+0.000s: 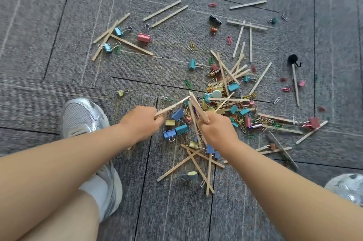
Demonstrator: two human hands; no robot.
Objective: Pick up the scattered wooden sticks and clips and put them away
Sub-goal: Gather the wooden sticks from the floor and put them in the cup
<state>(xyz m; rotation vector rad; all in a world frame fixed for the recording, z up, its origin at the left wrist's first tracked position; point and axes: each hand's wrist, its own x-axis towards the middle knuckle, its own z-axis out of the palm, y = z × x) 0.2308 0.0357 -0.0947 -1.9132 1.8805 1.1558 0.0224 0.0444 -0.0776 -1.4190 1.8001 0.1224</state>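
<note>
Wooden sticks (162,10) and clips (144,37) spread over floor; both hands grasping sticks

Location: the sticks and clips lie loose on grey carpet (59,44) in front of a person. The densest heap (231,99) sits just beyond the person's hands. There, sticks cross one another over a tangle of coloured binder clips and paper clips. Outlying sticks lie singly or in pairs toward the far side and the left. A pink binder clip and several blue ones lie among them, well apart from the heap.

Left hand (141,121): fingers are curled round a single stick (172,106), which angles up and to the right, clear of the floor.

Right hand (218,130): clenched round a bundle of sticks (197,104), with the free ends pointing away from the person. The tip of the left hand's stick meets the top of this bundle.

Other items: a black hook (293,59) lies at the right edge of the scatter, at the end of one stick. A silver trainer (82,117) stands on the carpet just left of the left hand. A second trainer (347,185) shows at the lower right corner.
</note>
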